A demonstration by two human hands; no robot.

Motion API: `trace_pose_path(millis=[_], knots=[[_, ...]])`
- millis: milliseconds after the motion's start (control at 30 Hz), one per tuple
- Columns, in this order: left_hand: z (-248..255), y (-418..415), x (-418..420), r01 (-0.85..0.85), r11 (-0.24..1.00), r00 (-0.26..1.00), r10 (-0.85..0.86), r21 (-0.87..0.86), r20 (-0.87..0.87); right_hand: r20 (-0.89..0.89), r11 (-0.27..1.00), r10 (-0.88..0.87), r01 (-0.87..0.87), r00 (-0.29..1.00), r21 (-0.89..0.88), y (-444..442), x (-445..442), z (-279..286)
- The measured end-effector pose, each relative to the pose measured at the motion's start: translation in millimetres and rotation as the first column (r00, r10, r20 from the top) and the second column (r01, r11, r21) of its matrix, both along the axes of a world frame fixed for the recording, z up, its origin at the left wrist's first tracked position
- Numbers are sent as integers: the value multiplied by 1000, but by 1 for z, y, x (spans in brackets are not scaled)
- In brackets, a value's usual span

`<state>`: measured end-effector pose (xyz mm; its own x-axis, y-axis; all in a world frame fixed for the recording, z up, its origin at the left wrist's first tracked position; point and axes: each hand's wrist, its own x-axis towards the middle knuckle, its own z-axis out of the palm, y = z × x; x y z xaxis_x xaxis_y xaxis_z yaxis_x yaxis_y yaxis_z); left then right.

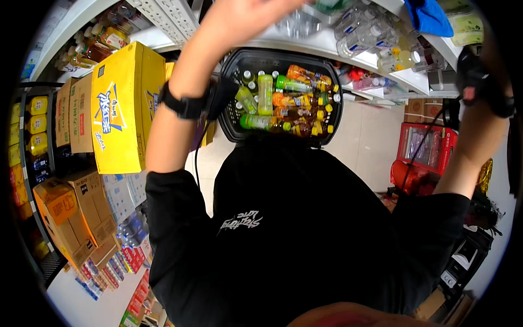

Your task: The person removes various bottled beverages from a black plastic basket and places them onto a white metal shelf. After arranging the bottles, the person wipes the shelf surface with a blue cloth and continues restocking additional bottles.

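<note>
My left hand point(249, 16) reaches over the white shelf at the top, blurred and with its fingertips cut off by the picture's edge. Close to it are clear plastic bottles point(300, 24) and something green; whether the fingers grip anything is hidden. My right hand point(495, 51) is raised at the far right, mostly lost in the dark rim, behind a black wrist-worn device point(472, 75). Between my arms, a black plastic basket point(278, 57) stands in front of me. Several drink bottles point(302, 99) lie in it, with orange, brown and green contents or labels; others stand upright at its left.
White shelving point(396, 79) with clear bottles point(359, 41) runs along the top, and a blue cloth point(429, 16) hangs over its edge. A yellow carton point(116, 118) and brown cartons point(77, 212) are stacked at left. A red box point(427, 143) sits on the right.
</note>
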<state>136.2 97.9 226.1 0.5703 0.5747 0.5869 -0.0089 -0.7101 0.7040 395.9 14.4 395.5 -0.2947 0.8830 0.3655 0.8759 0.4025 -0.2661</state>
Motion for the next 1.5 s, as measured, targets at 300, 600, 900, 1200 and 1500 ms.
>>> trace_pose_path(millis=[300, 600, 900, 1200, 1500], knots=[[-138, -80, -76, -131, 834, 956, -38, -536, -292, -125, 946, -19, -22, 992, -323, -55, -40, -286], [-169, -101, -96, -172, 801, 926, -66, -573, -370, -551, 574, -816, 129, 177, -809, -100, 100, -485], [-114, -71, -13, -12, 945, 905, -129, -328, -405, -608, 810, -475, 46, 636, -585, -112, 62, -335], [56, -49, 131, 55, 922, 983, 18, 383, -183, -115, 711, -419, 404, 901, 575, -105, 117, -139], [74, -49, 233, -24, 697, 944, 253, 717, -214, 80, 694, -465, 307, 882, 651, -56, 211, -135]])
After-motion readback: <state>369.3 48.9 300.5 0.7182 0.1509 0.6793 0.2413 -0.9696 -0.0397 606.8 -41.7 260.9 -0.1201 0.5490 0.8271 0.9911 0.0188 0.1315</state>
